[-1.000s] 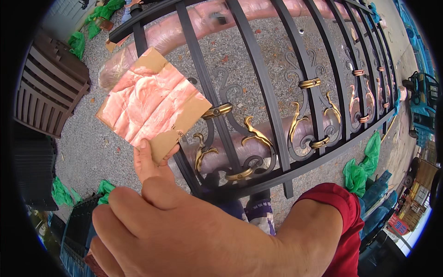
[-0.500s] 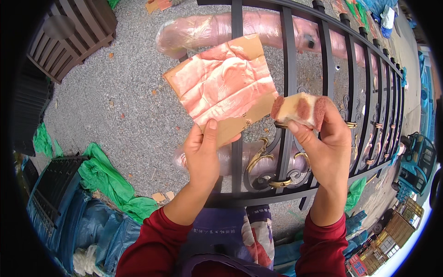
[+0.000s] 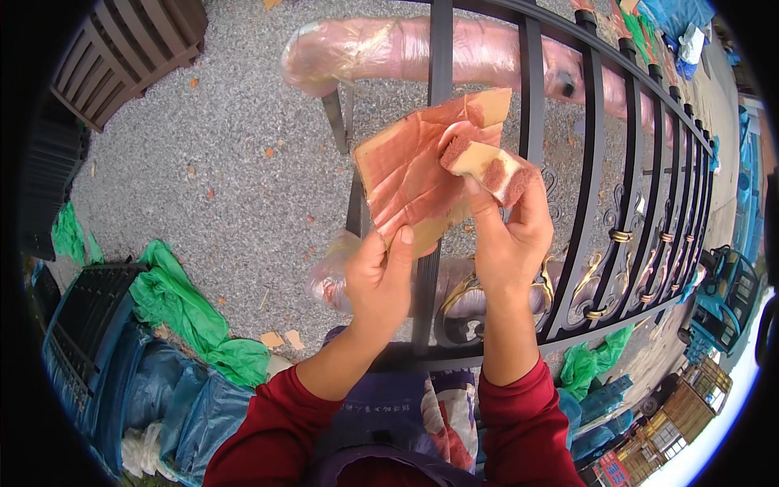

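My left hand [image 3: 380,276] grips the lower edge of a creased piece of cardboard [image 3: 410,174], its upper face smeared with shiny copper-red paint. Pinched in the fingers of my right hand [image 3: 511,243] is a small pale sponge [image 3: 490,168] with reddish-brown stains on its ends and middle. The sponge is over the right part of the cardboard; its left end is at the painted face, though whether it touches I cannot tell. Below both hands lies a black metal fence panel [image 3: 441,61] with scrollwork [image 3: 596,312] that has gold-coloured parts.
Plastic-wrapped pinkish supports [image 3: 365,55] lie under the panel on grey gravelly ground [image 3: 243,122]. Brown slatted panels [image 3: 134,57] stand at the far left. Green plastic sheeting [image 3: 182,304] and blue-wrapped bundles [image 3: 154,390] are at the near left. A teal vehicle [image 3: 730,292] stands at the right.
My right hand has brought the sponge leftward, from beside the cardboard to over its painted face. The cardboard has shifted right and turned more on edge in my left hand.
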Demonstrator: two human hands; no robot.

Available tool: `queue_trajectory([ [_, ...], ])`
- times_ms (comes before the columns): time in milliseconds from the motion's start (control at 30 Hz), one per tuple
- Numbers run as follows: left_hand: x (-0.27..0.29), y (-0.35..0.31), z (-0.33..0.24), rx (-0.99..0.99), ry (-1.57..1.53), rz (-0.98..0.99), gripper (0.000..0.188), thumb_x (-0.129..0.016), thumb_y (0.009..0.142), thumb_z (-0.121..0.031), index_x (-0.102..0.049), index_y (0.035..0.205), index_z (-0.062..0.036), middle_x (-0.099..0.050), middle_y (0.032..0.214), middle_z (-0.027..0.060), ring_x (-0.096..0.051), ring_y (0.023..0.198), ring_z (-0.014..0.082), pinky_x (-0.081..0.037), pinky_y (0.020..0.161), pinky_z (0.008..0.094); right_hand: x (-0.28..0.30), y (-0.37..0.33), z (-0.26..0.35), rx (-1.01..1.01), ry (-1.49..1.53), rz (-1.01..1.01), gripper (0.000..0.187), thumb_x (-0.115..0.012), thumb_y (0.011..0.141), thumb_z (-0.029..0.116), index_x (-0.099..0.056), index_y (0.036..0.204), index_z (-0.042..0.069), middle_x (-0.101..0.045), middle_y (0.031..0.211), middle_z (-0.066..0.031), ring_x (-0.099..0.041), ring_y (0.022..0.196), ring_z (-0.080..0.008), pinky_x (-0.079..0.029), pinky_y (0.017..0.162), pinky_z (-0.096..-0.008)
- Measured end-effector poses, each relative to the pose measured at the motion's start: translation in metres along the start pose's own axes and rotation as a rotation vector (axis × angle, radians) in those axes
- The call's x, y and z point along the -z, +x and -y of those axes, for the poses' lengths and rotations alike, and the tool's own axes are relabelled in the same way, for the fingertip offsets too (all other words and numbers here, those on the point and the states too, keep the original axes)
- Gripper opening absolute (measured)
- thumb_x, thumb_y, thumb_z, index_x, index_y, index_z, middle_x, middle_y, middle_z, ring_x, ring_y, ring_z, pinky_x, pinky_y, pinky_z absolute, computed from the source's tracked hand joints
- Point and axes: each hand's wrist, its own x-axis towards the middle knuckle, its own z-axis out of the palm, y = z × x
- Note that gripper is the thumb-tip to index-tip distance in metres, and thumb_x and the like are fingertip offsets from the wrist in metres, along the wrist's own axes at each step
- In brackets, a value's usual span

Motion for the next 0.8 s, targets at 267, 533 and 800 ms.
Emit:
queue_trajectory([
  [267, 0.0, 0.005, 0.004, -0.006, 0.062, 0.007, 0.028, -0.052, 0.107, -0.015, -0.061, 0.118, 0.0092, -0.071, 0.11, 0.0162, -0.071, 0.097, 0.0205, -0.061, 0.084, 0.0351, 0.005, -0.001, 0.0, 0.092, -0.211, 0.149, 0.031, -0.07, 0.083, 0.0, -0.072, 0.113, 0.006, -0.071, 0.109, -0.0113, -0.06, 0.102, -0.029, -0.048, 0.093, -0.0379],
  [533, 0.002, 0.0, 0.007, 0.003, 0.177, 0.111, 0.033, -0.049, 0.109, -0.015, -0.057, 0.132, 0.0066, -0.068, 0.12, 0.0113, -0.066, 0.104, 0.0155, -0.057, 0.087, 0.0318, 0.007, 0.008, -0.003, 0.141, -0.231, 0.126, 0.022, -0.07, 0.087, 0.002, -0.071, 0.109, 0.003, -0.071, 0.106, -0.011, -0.06, 0.098, -0.0274, -0.048, 0.09, -0.0363],
  [800, -0.018, -0.008, 0.011, 0.06, 0.03, 0.129, 0.032, -0.05, 0.108, -0.015, -0.058, 0.13, 0.0074, -0.067, 0.121, 0.0134, -0.068, 0.103, 0.018, -0.061, 0.086, 0.0358, 0.033, 0.011, -0.013, 0.105, -0.217, 0.044, 0.026, -0.075, 0.081, 0.001, -0.072, 0.106, 0.002, -0.071, 0.102, -0.0098, -0.061, 0.095, -0.0252, -0.049, 0.085, -0.0348],
])
